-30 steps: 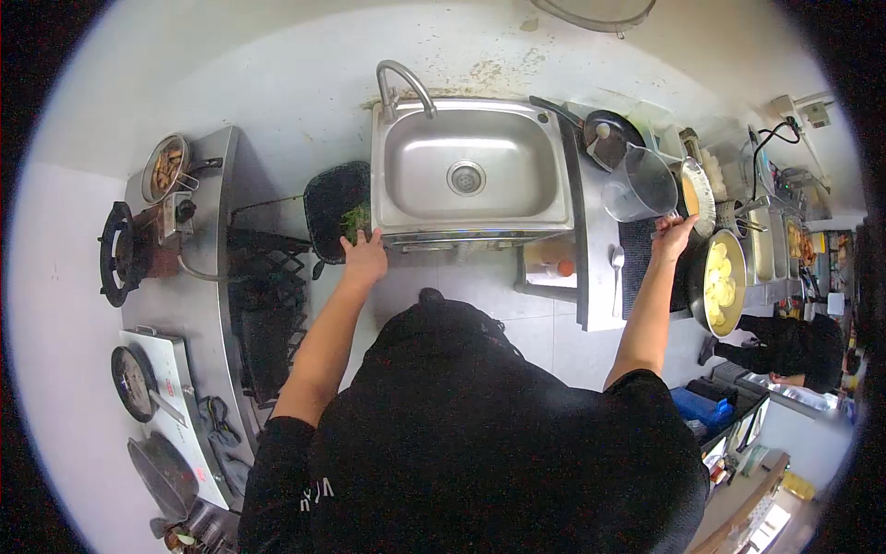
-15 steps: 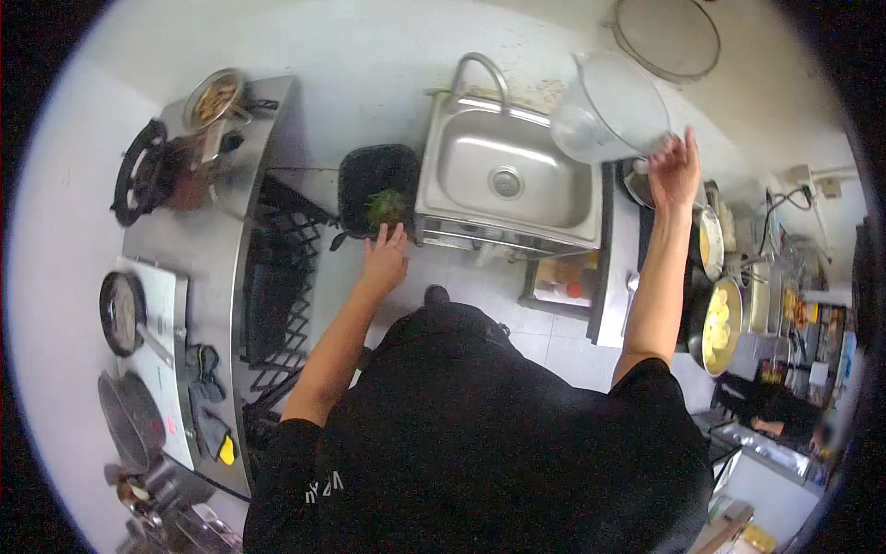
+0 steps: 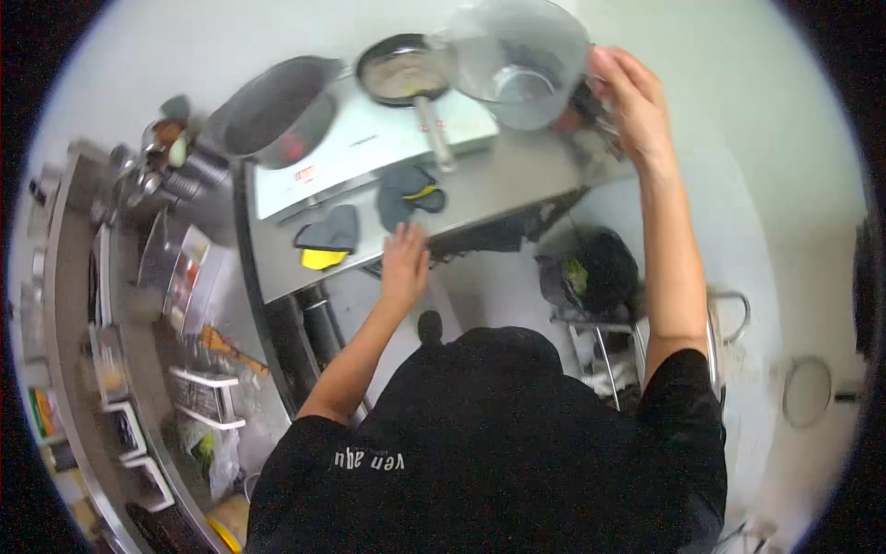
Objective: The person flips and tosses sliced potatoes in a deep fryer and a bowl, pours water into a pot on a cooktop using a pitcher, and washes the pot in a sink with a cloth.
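Observation:
My right hand (image 3: 635, 106) is raised at the upper right, its fingers closed on a large clear pitcher (image 3: 521, 69) by the handle side. The pitcher hangs over the steel counter (image 3: 517, 180), just right of a black frying pan (image 3: 403, 72). My left hand (image 3: 404, 268) holds nothing, fingers apart, near the counter's front edge. Close above it lies a grey glove with a yellow patch (image 3: 399, 198); a second grey and yellow glove (image 3: 330, 236) is to its left.
A white cooktop (image 3: 369, 138) bears the pan and a deep grey pot (image 3: 281, 111). On the floor side at right stands a black-lined bin (image 3: 604, 272) with green scraps. Shelves (image 3: 88, 277) with containers run along the left. The sink faucet (image 3: 734, 316) is at right.
The view has turned from the sink to the counter with the cooktop. My right hand has carried the pitcher along; my left hand has moved from beside the bin to the counter edge.

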Available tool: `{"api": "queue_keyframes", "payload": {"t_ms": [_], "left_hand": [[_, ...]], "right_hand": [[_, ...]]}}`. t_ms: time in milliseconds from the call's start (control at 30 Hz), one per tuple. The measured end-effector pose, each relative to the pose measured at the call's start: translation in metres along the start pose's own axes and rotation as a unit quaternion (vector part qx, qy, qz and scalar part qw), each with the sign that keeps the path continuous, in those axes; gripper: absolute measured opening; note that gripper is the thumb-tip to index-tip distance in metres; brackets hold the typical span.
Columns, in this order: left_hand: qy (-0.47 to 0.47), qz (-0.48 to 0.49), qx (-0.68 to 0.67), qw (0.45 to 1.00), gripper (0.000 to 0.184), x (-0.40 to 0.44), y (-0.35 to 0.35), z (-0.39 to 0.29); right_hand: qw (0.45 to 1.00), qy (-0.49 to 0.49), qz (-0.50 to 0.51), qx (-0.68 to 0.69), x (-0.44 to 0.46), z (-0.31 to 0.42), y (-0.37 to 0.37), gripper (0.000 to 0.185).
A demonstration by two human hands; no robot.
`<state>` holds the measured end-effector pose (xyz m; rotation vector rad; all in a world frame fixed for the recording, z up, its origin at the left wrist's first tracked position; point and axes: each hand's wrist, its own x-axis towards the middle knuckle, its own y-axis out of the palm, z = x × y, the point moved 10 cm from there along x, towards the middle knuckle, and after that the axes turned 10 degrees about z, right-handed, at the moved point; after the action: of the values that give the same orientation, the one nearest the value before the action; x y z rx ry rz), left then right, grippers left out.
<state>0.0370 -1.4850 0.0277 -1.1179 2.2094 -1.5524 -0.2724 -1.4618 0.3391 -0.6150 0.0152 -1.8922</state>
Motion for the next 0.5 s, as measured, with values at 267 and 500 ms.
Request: {"api": "queue_keyframes", "payload": {"t_ms": [267, 500], "left_hand": [[-0.291, 0.027, 0.083, 0.953, 0.059, -0.048, -0.068, 0.198], [-0.275, 0.029, 0.011, 0.961, 0.053, -0.043, -0.046, 0.217]], "right_hand": [[0.947, -0.207, 0.175, -0.172, 0.167, 0.034, 0.348, 0.032], [0.736, -0.461, 0.275, -0.412, 0.182, -0.036, 0.538, 0.015]]}}
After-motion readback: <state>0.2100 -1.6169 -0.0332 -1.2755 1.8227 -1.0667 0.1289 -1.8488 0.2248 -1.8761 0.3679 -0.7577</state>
